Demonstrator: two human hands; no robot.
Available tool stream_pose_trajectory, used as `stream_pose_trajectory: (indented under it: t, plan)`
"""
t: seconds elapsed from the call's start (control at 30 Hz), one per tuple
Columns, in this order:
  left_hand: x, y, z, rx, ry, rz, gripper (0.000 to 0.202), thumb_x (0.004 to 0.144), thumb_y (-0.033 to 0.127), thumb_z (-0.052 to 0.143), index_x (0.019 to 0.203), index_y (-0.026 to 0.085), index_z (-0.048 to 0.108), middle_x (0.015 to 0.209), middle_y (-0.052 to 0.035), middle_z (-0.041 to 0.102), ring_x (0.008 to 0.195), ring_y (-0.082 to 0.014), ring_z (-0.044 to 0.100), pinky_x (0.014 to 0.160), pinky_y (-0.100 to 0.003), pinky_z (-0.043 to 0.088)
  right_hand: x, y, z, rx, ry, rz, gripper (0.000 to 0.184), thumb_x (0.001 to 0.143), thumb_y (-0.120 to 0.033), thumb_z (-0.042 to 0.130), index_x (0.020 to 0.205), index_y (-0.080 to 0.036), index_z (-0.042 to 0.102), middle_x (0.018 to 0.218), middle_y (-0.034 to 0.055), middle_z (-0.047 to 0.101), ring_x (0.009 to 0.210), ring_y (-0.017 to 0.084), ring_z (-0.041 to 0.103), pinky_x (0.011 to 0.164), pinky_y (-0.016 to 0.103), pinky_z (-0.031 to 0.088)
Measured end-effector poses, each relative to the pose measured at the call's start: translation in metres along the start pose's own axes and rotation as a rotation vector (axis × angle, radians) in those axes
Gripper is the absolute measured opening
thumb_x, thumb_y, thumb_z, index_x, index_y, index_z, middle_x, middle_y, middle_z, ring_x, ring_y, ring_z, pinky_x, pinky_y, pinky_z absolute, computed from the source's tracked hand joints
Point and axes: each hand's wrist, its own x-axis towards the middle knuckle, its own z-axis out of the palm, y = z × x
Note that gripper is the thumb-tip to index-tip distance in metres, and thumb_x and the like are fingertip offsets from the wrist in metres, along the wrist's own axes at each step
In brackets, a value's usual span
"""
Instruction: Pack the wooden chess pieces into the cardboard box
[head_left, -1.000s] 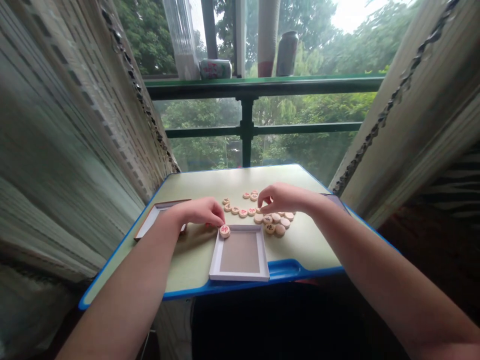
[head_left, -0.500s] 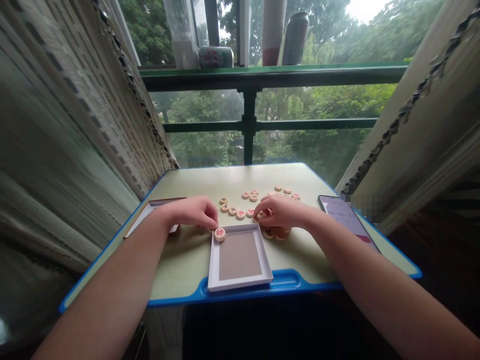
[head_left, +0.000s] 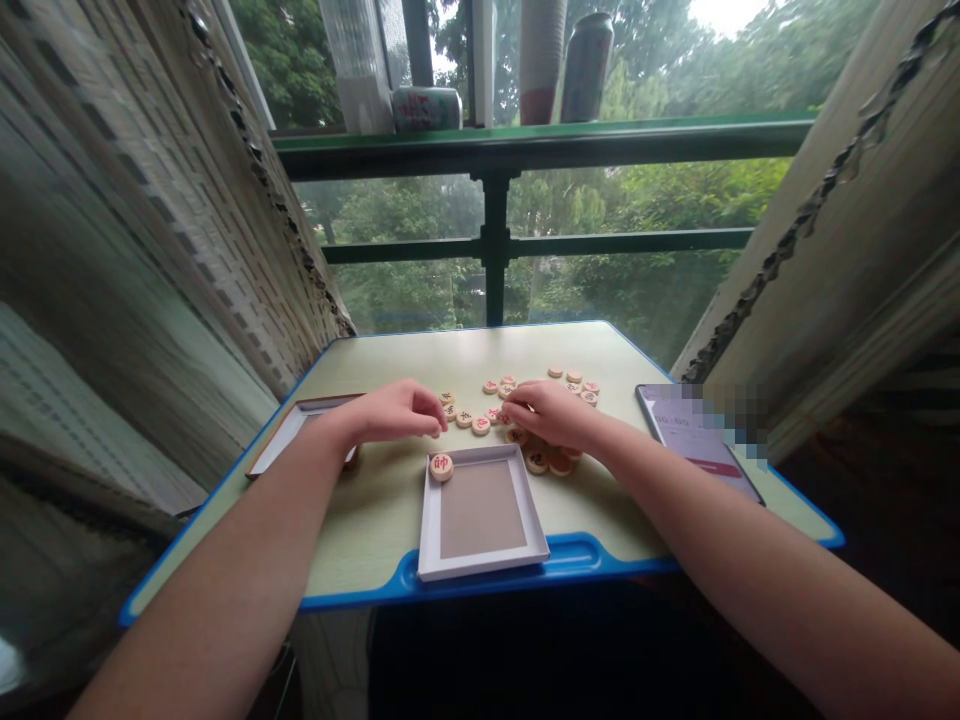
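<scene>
Round wooden chess pieces (head_left: 480, 424) with red or black characters lie scattered mid-table. A shallow white box (head_left: 431, 520) sits at the near edge, and one red-marked piece (head_left: 441, 467) lies in its far left corner. My left hand (head_left: 394, 411) hovers just beyond that corner with its fingers curled together. Its tips are by the left end of the row of pieces, and nothing shows in it. My right hand (head_left: 546, 412) rests over the cluster of pieces to the right, fingertips pinched on a piece at the hand's left side.
The pale green table (head_left: 375, 520) has a raised blue rim. A flat box lid (head_left: 289, 432) lies at the left, a phone (head_left: 697, 440) at the right. Curtains hang close on both sides. Cans and cups stand on the window ledge (head_left: 540, 135) behind.
My left hand let go of the red-marked piece in the box corner and moved up toward the row of pieces. My right hand slid left over the cluster. The view shifted slightly.
</scene>
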Motion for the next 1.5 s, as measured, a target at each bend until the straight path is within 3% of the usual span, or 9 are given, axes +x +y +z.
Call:
stream_pose_trajectory:
  t: [0.2, 0.43, 0.63, 0.77, 0.87, 0.97, 1.07, 1.23, 1.5]
  plan:
    - [0.006, 0.012, 0.015, 0.032, 0.351, 0.187, 0.046, 0.066, 0.048, 0.067, 0.096, 0.014, 0.070, 0.081, -0.0072, 0.070, 0.067, -0.0145, 0.055, 0.060, -0.025, 0.042, -0.002, -0.017, 0.000, 0.299, 0.016, 0.039, 0.034, 0.090, -0.033, 0.038, 0.072, -0.014, 0.060, 0.063, 0.0004, 0.054, 0.061, 0.011, 0.047, 0.059, 0.023, 0.033]
    - [0.005, 0.019, 0.025, 0.023, 0.349, 0.355, 0.042, 0.070, 0.040, 0.067, 0.105, 0.016, 0.067, 0.077, -0.0046, 0.070, 0.057, -0.0093, 0.046, 0.055, -0.022, 0.038, -0.003, -0.026, 0.003, 0.769, -0.032, 0.179, 0.032, 0.086, -0.038, 0.046, 0.067, -0.015, 0.056, 0.056, -0.0019, 0.052, 0.051, 0.008, 0.047, 0.049, 0.021, 0.036]
    - [0.006, 0.022, 0.029, 0.105, 0.381, 0.391, 0.023, 0.075, 0.035, 0.062, 0.082, 0.015, 0.071, 0.070, -0.0024, 0.068, 0.058, -0.0092, 0.049, 0.054, -0.021, 0.038, 0.000, -0.028, 0.003, 1.141, 0.016, 0.383, 0.016, 0.078, -0.030, 0.059, 0.076, -0.014, 0.057, 0.066, 0.0016, 0.061, 0.052, 0.007, 0.050, 0.050, 0.019, 0.041]
    - [0.009, 0.018, 0.030, 0.130, 0.413, 0.347, 0.022, 0.075, 0.034, 0.062, 0.083, 0.016, 0.071, 0.067, -0.0011, 0.067, 0.057, -0.0093, 0.050, 0.053, -0.020, 0.039, 0.000, -0.023, -0.001, 0.949, 0.069, 0.384, 0.012, 0.076, -0.025, 0.059, 0.081, -0.014, 0.060, 0.073, 0.0039, 0.065, 0.055, 0.007, 0.052, 0.052, 0.020, 0.042]
    - [0.011, 0.013, 0.027, 0.137, 0.455, 0.295, 0.024, 0.076, 0.035, 0.061, 0.085, 0.016, 0.071, 0.070, -0.0016, 0.068, 0.058, -0.0100, 0.051, 0.055, -0.021, 0.040, -0.001, -0.014, -0.014, 0.484, 0.140, 0.390, 0.019, 0.076, -0.027, 0.057, 0.087, -0.015, 0.065, 0.077, 0.0046, 0.067, 0.061, 0.010, 0.054, 0.055, 0.021, 0.040]
    - [0.011, 0.011, 0.025, 0.156, 0.466, 0.266, 0.026, 0.076, 0.038, 0.060, 0.086, 0.016, 0.071, 0.073, -0.0026, 0.069, 0.060, -0.0112, 0.053, 0.058, -0.023, 0.041, -0.005, -0.003, -0.031, 0.105, -0.001, 0.385, 0.016, 0.071, -0.023, 0.059, 0.079, -0.016, 0.070, 0.079, 0.0046, 0.069, 0.069, 0.014, 0.057, 0.059, 0.022, 0.039]
    - [0.012, 0.011, 0.026, 0.186, 0.427, 0.292, 0.029, 0.078, 0.040, 0.057, 0.088, 0.018, 0.072, 0.080, -0.0040, 0.070, 0.067, -0.0135, 0.056, 0.062, -0.024, 0.043, -0.010, 0.003, -0.043, 0.090, -0.212, 0.351, 0.020, 0.068, -0.027, 0.061, 0.082, -0.018, 0.072, 0.083, 0.0032, 0.070, 0.072, 0.015, 0.059, 0.058, 0.021, 0.039]
    - [0.015, 0.013, 0.033, 0.207, 0.230, 0.428, 0.042, 0.089, 0.044, 0.040, 0.089, 0.019, 0.073, 0.095, -0.0061, 0.071, 0.090, -0.0180, 0.059, 0.082, -0.029, 0.043, -0.018, 0.005, -0.051, -0.045, -0.459, 0.381, 0.024, 0.061, -0.034, 0.067, 0.080, -0.020, 0.071, 0.074, 0.0012, 0.069, 0.067, 0.015, 0.059, 0.056, 0.023, 0.038]
    - [0.016, 0.015, 0.035, 0.324, 0.124, 0.399, 0.050, 0.091, 0.048, 0.031, 0.090, 0.020, 0.073, 0.100, -0.0050, 0.070, 0.092, -0.0189, 0.058, 0.087, -0.031, 0.040, -0.022, 0.009, -0.051, -0.025, -0.575, 0.298, 0.028, 0.061, -0.040, 0.065, 0.080, -0.019, 0.069, 0.073, 0.0005, 0.067, 0.065, 0.014, 0.056, 0.054, 0.023, 0.033]
